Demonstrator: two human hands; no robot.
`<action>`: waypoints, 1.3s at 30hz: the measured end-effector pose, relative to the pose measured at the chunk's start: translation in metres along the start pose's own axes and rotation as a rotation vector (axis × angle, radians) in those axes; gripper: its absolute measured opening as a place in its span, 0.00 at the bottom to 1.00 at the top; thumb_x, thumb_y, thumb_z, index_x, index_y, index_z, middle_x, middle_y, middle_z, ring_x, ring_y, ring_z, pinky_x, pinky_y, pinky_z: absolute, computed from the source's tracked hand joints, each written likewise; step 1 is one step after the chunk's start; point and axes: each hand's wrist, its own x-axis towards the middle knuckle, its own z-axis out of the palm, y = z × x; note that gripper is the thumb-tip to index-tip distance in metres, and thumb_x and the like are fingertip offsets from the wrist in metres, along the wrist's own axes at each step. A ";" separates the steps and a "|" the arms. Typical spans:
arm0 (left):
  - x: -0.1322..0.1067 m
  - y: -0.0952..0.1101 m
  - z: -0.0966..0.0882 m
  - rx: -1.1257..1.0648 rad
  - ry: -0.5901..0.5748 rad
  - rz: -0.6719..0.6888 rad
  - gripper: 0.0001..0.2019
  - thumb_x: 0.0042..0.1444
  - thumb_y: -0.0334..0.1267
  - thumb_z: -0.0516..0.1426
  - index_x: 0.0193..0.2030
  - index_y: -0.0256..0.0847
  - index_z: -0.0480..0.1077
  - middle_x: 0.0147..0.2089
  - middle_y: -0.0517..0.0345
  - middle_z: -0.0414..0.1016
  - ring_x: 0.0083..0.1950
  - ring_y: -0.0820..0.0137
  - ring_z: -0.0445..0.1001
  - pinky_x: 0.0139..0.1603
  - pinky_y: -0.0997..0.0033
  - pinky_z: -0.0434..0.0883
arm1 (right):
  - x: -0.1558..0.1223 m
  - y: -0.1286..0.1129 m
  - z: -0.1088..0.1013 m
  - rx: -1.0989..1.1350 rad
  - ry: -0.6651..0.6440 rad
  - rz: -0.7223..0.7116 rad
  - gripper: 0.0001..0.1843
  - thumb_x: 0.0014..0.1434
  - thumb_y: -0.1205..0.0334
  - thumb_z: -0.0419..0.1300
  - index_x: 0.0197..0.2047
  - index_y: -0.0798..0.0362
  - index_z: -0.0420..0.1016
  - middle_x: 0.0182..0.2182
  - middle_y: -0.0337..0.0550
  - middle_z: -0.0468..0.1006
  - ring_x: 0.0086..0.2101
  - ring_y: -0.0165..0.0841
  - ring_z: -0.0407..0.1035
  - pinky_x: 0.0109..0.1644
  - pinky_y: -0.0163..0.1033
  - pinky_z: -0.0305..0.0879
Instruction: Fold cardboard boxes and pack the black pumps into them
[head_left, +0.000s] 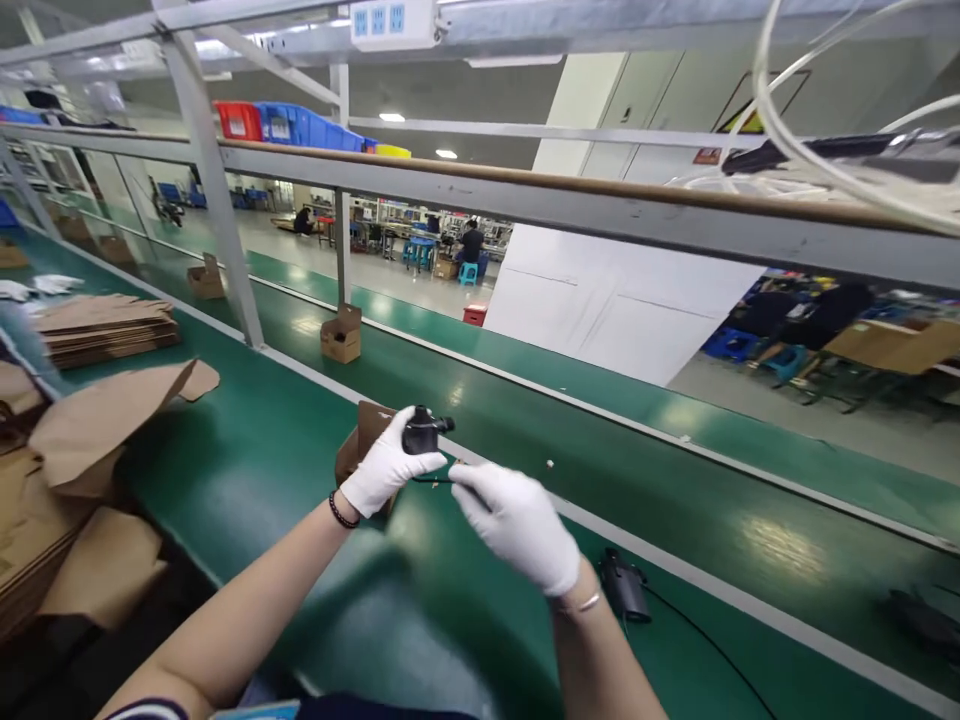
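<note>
My left hand (pixel 390 462), in a white glove, is wrapped round a small black pump-like device (pixel 421 432) with a short nozzle pointing right. A thin black cord (pixel 433 480) runs below the device to the fingertips of my right hand (pixel 517 518). That hand, also gloved in white, pinches the cord. Directly behind my left hand stands an open brown cardboard box (pixel 373 424), partly hidden by the glove. To the right of my right wrist, a second black device (pixel 625 585) with a cable lies on the green work surface.
Flattened cardboard (pixel 109 328) is stacked at the left, with loose brown sheets (pixel 105 425) nearer me. A small open carton (pixel 341 335) stands on the green belt (pixel 645 480) beyond the metal rail. A grey shelf beam (pixel 480 195) crosses above. People sit far back.
</note>
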 end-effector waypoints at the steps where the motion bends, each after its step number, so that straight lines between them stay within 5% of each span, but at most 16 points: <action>1: -0.007 0.000 0.000 0.002 -0.101 -0.048 0.34 0.38 0.33 0.71 0.54 0.42 0.66 0.52 0.50 0.73 0.51 0.63 0.74 0.52 0.64 0.70 | 0.009 0.001 -0.013 -0.037 -0.001 -0.053 0.12 0.64 0.56 0.55 0.43 0.47 0.79 0.33 0.44 0.81 0.32 0.34 0.74 0.39 0.37 0.67; 5: -0.029 -0.002 0.000 -0.186 -0.396 -0.213 0.32 0.49 0.46 0.66 0.60 0.45 0.63 0.47 0.49 0.74 0.40 0.63 0.76 0.40 0.64 0.71 | 0.032 0.009 -0.040 0.102 0.004 -0.142 0.13 0.61 0.48 0.59 0.38 0.47 0.80 0.29 0.40 0.79 0.28 0.30 0.72 0.35 0.34 0.67; 9: -0.030 -0.005 -0.008 -0.372 -0.321 -0.301 0.30 0.54 0.53 0.61 0.63 0.53 0.62 0.47 0.50 0.75 0.34 0.67 0.75 0.29 0.71 0.65 | 0.024 0.009 -0.038 0.163 0.133 -0.167 0.13 0.62 0.50 0.59 0.35 0.49 0.78 0.29 0.42 0.78 0.28 0.30 0.72 0.35 0.34 0.68; 12: -0.027 -0.008 -0.012 -0.457 -0.257 -0.366 0.24 0.55 0.56 0.59 0.54 0.46 0.70 0.48 0.48 0.75 0.33 0.69 0.73 0.27 0.73 0.63 | 0.015 0.004 -0.036 0.097 0.230 -0.189 0.09 0.62 0.53 0.60 0.36 0.48 0.78 0.29 0.42 0.79 0.29 0.31 0.72 0.35 0.34 0.68; 14: -0.028 -0.006 -0.010 -0.463 -0.338 -0.366 0.28 0.50 0.59 0.61 0.52 0.44 0.70 0.46 0.48 0.75 0.30 0.71 0.71 0.27 0.73 0.63 | 0.017 0.004 -0.033 0.083 0.257 -0.163 0.07 0.60 0.54 0.62 0.36 0.47 0.79 0.30 0.42 0.79 0.30 0.31 0.72 0.37 0.35 0.69; 18: -0.033 0.003 0.003 -0.227 -0.634 -0.385 0.33 0.37 0.48 0.71 0.50 0.41 0.69 0.39 0.54 0.73 0.26 0.73 0.69 0.27 0.72 0.64 | 0.035 0.012 -0.013 0.302 0.158 0.037 0.07 0.55 0.55 0.64 0.32 0.48 0.78 0.31 0.40 0.79 0.29 0.31 0.72 0.35 0.36 0.70; 20: -0.035 0.008 0.007 -0.046 -0.658 -0.437 0.33 0.37 0.36 0.71 0.52 0.41 0.68 0.37 0.57 0.72 0.30 0.72 0.70 0.28 0.73 0.65 | 0.041 0.015 0.003 0.435 0.034 0.146 0.06 0.54 0.57 0.62 0.31 0.49 0.78 0.30 0.37 0.79 0.29 0.30 0.72 0.35 0.35 0.70; 22: -0.037 0.010 0.008 0.065 -0.572 -0.451 0.42 0.39 0.29 0.69 0.62 0.45 0.59 0.37 0.58 0.71 0.32 0.72 0.70 0.29 0.74 0.66 | 0.042 0.017 0.018 0.477 -0.060 0.219 0.06 0.54 0.59 0.60 0.30 0.50 0.77 0.29 0.37 0.79 0.30 0.31 0.72 0.37 0.35 0.70; 24: -0.041 0.008 0.007 0.077 -0.422 -0.421 0.56 0.40 0.25 0.67 0.71 0.53 0.40 0.39 0.59 0.70 0.32 0.73 0.69 0.29 0.75 0.66 | 0.040 0.015 0.028 0.462 -0.087 0.249 0.07 0.55 0.60 0.59 0.29 0.51 0.76 0.29 0.37 0.79 0.32 0.31 0.72 0.39 0.36 0.69; 27: -0.046 0.001 0.005 -0.003 -0.210 -0.314 0.64 0.39 0.25 0.67 0.72 0.57 0.27 0.43 0.59 0.71 0.33 0.74 0.69 0.33 0.73 0.68 | 0.037 0.012 0.037 0.402 -0.041 0.246 0.10 0.60 0.61 0.54 0.31 0.51 0.76 0.31 0.39 0.79 0.34 0.32 0.72 0.42 0.37 0.68; 30: -0.042 0.000 -0.001 -0.187 -0.066 -0.165 0.52 0.39 0.29 0.68 0.70 0.49 0.48 0.38 0.61 0.72 0.34 0.74 0.71 0.40 0.69 0.70 | 0.032 0.012 0.043 0.300 -0.015 0.208 0.13 0.64 0.59 0.52 0.35 0.50 0.77 0.34 0.40 0.80 0.36 0.33 0.73 0.45 0.37 0.67; 33: -0.027 0.008 -0.017 -0.428 0.132 -0.072 0.29 0.43 0.34 0.65 0.55 0.43 0.69 0.36 0.59 0.73 0.38 0.71 0.74 0.47 0.66 0.71 | 0.018 0.007 0.052 0.133 -0.071 0.122 0.13 0.65 0.57 0.52 0.40 0.50 0.78 0.35 0.43 0.80 0.36 0.34 0.73 0.43 0.36 0.66; 36: -0.012 0.015 -0.036 -0.613 0.256 -0.111 0.13 0.49 0.40 0.62 0.43 0.42 0.73 0.37 0.57 0.75 0.44 0.66 0.75 0.52 0.60 0.71 | -0.002 -0.012 0.054 -0.028 -0.211 -0.118 0.12 0.65 0.56 0.53 0.40 0.48 0.77 0.29 0.42 0.78 0.28 0.32 0.71 0.32 0.34 0.62; 39: -0.009 0.011 -0.048 -0.543 0.262 -0.130 0.15 0.51 0.45 0.64 0.42 0.40 0.72 0.33 0.58 0.74 0.36 0.69 0.75 0.41 0.64 0.73 | -0.011 -0.035 0.033 -0.136 -0.255 -0.351 0.11 0.65 0.59 0.53 0.37 0.49 0.76 0.23 0.39 0.74 0.21 0.30 0.64 0.25 0.35 0.52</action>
